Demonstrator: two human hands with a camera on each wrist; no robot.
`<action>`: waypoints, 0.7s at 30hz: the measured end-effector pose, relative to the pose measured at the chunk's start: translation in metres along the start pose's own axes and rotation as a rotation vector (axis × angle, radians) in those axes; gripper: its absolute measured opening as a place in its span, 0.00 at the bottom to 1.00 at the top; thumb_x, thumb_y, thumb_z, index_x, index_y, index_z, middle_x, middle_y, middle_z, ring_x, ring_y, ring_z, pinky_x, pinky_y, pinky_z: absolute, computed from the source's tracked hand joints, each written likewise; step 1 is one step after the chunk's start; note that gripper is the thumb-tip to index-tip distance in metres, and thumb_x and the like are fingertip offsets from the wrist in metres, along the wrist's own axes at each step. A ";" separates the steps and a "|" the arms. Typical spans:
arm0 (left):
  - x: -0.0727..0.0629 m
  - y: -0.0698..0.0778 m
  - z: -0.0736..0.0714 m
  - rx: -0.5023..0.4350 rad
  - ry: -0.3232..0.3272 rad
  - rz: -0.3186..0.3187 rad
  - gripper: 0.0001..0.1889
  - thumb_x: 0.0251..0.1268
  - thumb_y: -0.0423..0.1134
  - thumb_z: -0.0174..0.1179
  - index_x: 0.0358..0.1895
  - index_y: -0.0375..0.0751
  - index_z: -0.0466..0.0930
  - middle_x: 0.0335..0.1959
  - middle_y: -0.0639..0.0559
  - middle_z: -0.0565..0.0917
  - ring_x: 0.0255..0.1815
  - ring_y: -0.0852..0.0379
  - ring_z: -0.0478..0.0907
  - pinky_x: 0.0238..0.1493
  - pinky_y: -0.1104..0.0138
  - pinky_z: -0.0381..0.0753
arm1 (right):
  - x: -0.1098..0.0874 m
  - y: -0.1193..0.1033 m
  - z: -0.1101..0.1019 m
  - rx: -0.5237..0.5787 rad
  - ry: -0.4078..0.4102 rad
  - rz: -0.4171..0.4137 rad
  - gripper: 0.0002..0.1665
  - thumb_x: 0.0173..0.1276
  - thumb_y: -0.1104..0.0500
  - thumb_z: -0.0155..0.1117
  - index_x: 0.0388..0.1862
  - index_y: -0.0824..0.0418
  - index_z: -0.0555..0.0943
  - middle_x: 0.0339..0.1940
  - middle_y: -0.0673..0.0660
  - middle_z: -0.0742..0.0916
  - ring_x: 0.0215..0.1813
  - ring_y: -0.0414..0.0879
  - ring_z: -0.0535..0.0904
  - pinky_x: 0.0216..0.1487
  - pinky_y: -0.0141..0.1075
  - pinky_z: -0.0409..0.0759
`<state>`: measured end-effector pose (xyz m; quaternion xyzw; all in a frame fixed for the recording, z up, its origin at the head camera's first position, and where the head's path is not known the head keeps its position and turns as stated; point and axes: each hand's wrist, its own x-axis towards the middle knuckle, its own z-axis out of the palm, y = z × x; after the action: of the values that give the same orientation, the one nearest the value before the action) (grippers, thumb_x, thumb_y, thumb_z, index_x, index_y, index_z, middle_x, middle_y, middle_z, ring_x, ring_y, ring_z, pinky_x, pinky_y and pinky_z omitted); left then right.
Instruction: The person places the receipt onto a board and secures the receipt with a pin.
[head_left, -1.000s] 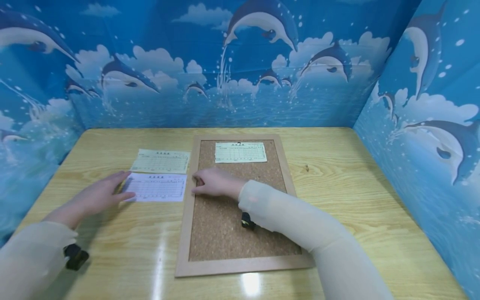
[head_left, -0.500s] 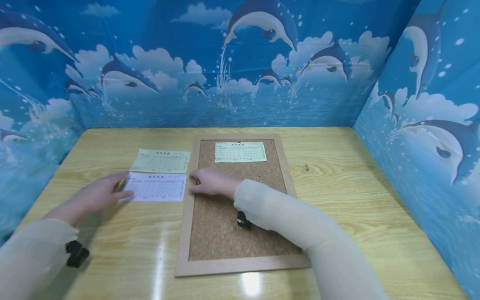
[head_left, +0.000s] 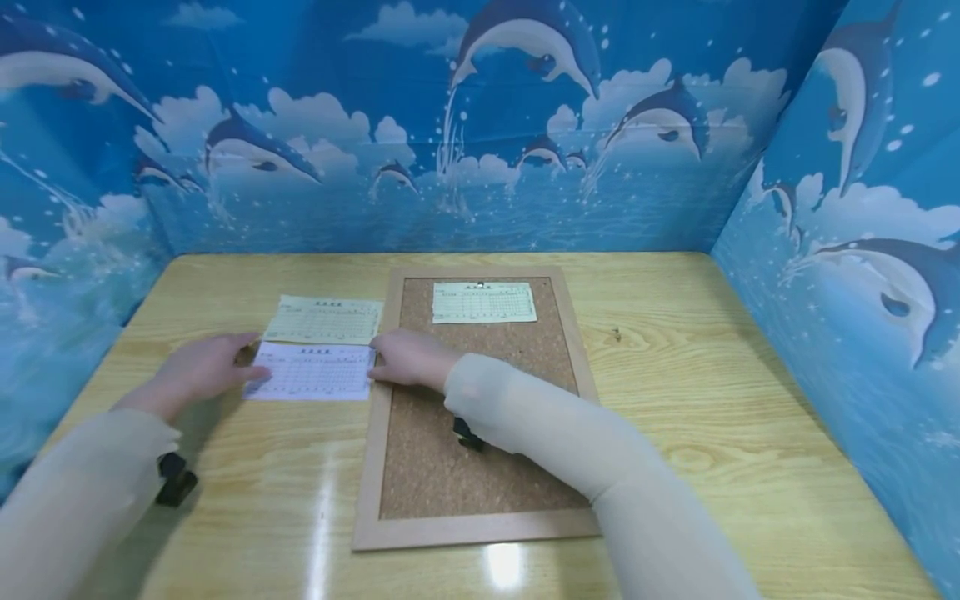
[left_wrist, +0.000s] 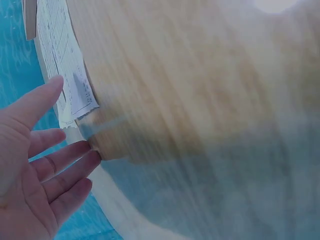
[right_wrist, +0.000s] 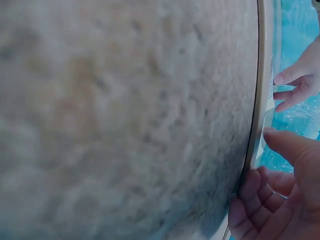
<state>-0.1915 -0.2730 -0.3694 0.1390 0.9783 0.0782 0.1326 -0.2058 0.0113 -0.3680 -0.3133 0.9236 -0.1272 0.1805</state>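
Note:
A white printed slip lies flat on the table, left of a wood-framed corkboard. At its left end is my left hand, thumb over the slip's edge; the left wrist view shows that hand with fingers loosely extended and spread. My right hand reaches across the corkboard, fingertips at the slip's right edge by the frame. In the right wrist view, this hand has its thumb held apart and its other fingers bent against the frame.
A pale green slip lies just behind the white one. Another green slip hangs at the corkboard's top under a pin. A small dark item lies on the table to the right. Dolphin-print cloth walls the back and sides.
My right hand has shifted left, from the corkboard's frame to the white slip's right edge. My left hand has moved slightly right, its thumb now over the slip's left end.

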 end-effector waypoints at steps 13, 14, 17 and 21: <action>0.008 0.002 -0.003 0.102 -0.057 -0.032 0.46 0.53 0.63 0.61 0.61 0.22 0.65 0.53 0.25 0.74 0.47 0.30 0.74 0.41 0.43 0.73 | 0.010 -0.008 0.001 -0.079 -0.036 0.093 0.15 0.68 0.44 0.56 0.30 0.54 0.76 0.26 0.48 0.80 0.25 0.42 0.72 0.28 0.34 0.71; 0.008 0.003 -0.003 0.107 -0.060 -0.035 0.46 0.53 0.63 0.61 0.61 0.22 0.65 0.52 0.25 0.74 0.46 0.30 0.74 0.41 0.44 0.73 | 0.010 -0.009 0.001 -0.080 -0.036 0.097 0.16 0.68 0.44 0.56 0.30 0.54 0.76 0.26 0.49 0.80 0.24 0.42 0.72 0.28 0.34 0.71; 0.009 0.004 -0.002 0.126 -0.070 -0.053 0.45 0.53 0.63 0.62 0.60 0.23 0.67 0.50 0.26 0.75 0.42 0.33 0.76 0.38 0.46 0.74 | 0.011 -0.010 0.001 -0.076 -0.034 0.108 0.16 0.68 0.44 0.56 0.30 0.55 0.77 0.25 0.49 0.80 0.24 0.42 0.73 0.27 0.34 0.72; 0.010 0.007 -0.002 0.147 -0.083 -0.085 0.43 0.52 0.62 0.62 0.58 0.24 0.70 0.44 0.28 0.77 0.37 0.40 0.76 0.34 0.50 0.74 | 0.012 -0.013 0.002 -0.084 -0.020 0.136 0.16 0.67 0.45 0.58 0.31 0.56 0.79 0.24 0.49 0.80 0.25 0.42 0.74 0.26 0.34 0.73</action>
<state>-0.1991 -0.2635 -0.3684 0.1096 0.9800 -0.0054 0.1657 -0.2067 -0.0059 -0.3686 -0.2582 0.9455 -0.0728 0.1847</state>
